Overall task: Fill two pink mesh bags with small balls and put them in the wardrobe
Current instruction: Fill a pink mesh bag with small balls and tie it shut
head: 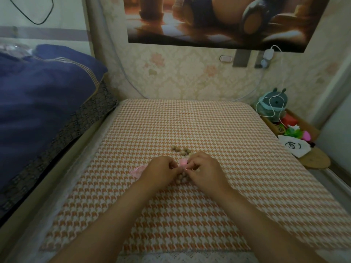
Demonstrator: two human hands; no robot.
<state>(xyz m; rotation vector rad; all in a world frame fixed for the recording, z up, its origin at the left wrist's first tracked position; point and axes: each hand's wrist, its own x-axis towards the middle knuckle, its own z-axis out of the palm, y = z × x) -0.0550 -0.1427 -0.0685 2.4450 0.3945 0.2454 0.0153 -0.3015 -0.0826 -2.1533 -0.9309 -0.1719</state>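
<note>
houndstooth cloth (pixel 190 215) | left hand (pixel 158 172) + right hand (pixel 204 170) fingers pinched on pink mesh bag (pixel 182 163) neck | keep neck up so small balls (pixel 182 177) stay inside, pull strings evenly | loose balls (pixel 181 149) just behind

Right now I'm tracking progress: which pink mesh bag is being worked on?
The pink mesh bag pinched between both hands, with balls hanging below it. The other pink bag lies flat beside the left hand.

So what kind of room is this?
Probably a bedroom. There's a bed with a blue quilt on the left, flowery wallpaper behind, and a big poster up top. Both hands work at a checked cloth-covered surface.
</note>
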